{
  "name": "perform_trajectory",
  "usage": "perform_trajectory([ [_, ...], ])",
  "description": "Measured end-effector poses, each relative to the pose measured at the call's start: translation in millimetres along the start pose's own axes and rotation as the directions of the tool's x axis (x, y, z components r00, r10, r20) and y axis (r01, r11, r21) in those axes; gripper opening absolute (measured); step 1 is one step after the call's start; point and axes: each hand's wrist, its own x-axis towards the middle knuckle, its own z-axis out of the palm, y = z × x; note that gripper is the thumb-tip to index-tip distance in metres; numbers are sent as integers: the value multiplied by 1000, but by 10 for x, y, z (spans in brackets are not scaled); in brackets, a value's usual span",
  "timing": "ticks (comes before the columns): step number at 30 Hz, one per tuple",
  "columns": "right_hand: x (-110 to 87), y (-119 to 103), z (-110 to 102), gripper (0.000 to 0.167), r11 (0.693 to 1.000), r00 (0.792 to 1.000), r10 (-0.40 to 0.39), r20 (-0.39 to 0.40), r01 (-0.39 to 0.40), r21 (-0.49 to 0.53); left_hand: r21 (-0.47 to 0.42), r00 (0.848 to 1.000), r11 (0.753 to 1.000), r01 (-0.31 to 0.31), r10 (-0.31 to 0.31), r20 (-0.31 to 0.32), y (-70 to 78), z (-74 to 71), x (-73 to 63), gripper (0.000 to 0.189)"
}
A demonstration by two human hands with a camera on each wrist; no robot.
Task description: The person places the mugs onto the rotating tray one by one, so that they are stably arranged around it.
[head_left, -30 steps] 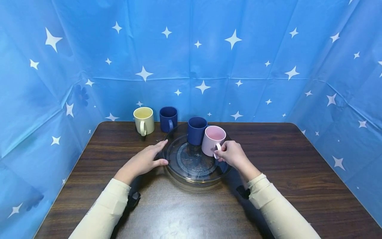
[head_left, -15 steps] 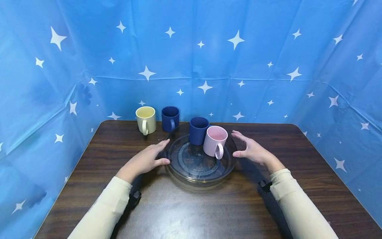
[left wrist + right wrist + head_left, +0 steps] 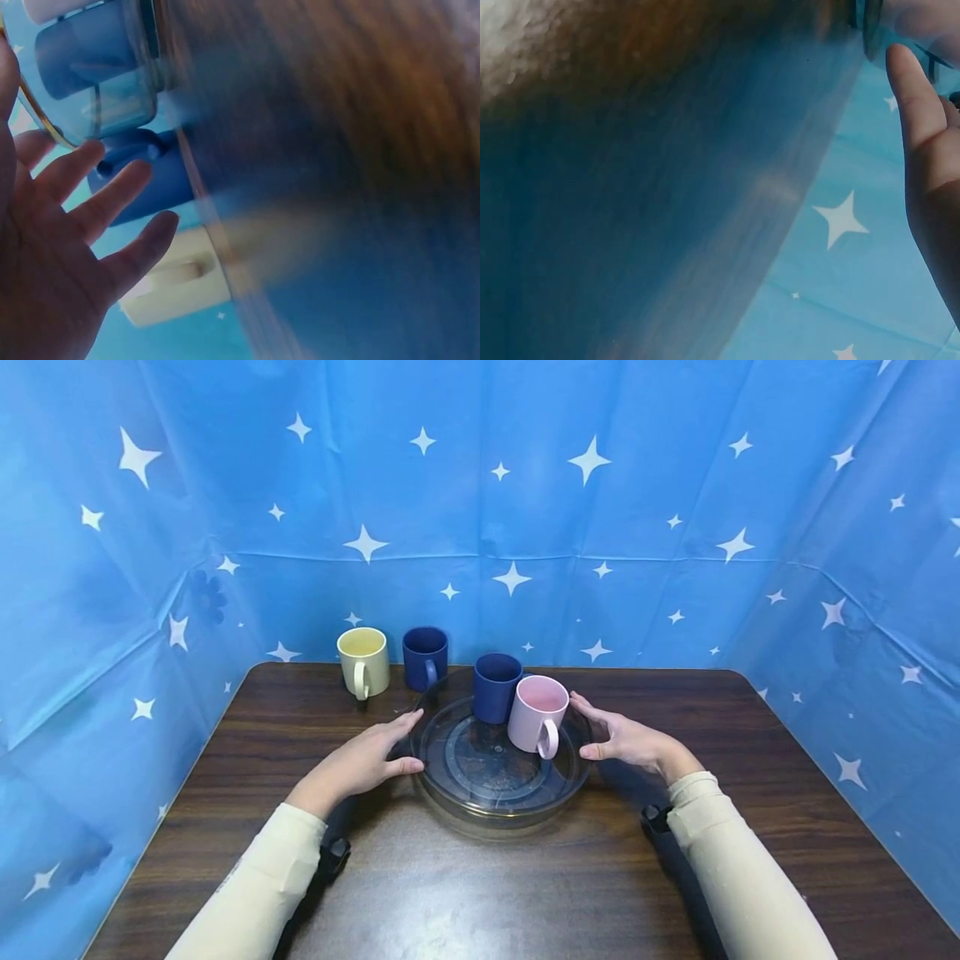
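Yellow colours the leftmost mug, a yellow mug [image 3: 363, 664] standing near the back edge of the table [image 3: 750, 793], towards its back left corner, with a first navy mug [image 3: 424, 658] just to its right. The left hand [image 3: 362, 766], fingers spread and holding nothing, is at the left rim of a transparent round tray [image 3: 491, 814]. On the tray stand a second navy mug [image 3: 495, 692] and a pink mug [image 3: 532, 722]. The right hand [image 3: 630, 741], fingers extended, grips nothing at the right rim; contact is unclear for both hands. Seemingly, two mugs are placed and two are left off the tray.
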Motion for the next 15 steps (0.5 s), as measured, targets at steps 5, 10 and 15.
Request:
perform_trajectory([
  [5, -1, 0, 10, 92, 1000, 1000, 25, -10, -25, -5, -31, 999, 999, 33, -32, 39, 37, -35, 0, 86],
  [10, -4, -4, 16, 90, 999, 999, 34, -20, -34, -12, -51, 995, 995, 81, -77, 71, 75, -102, 14, 88],
  [15, -2, 5, 45, 91, 999, 999, 40, -21, -40, -2, -4, 988, 988, 153, -153, -22, -17, -246, 2, 74],
])
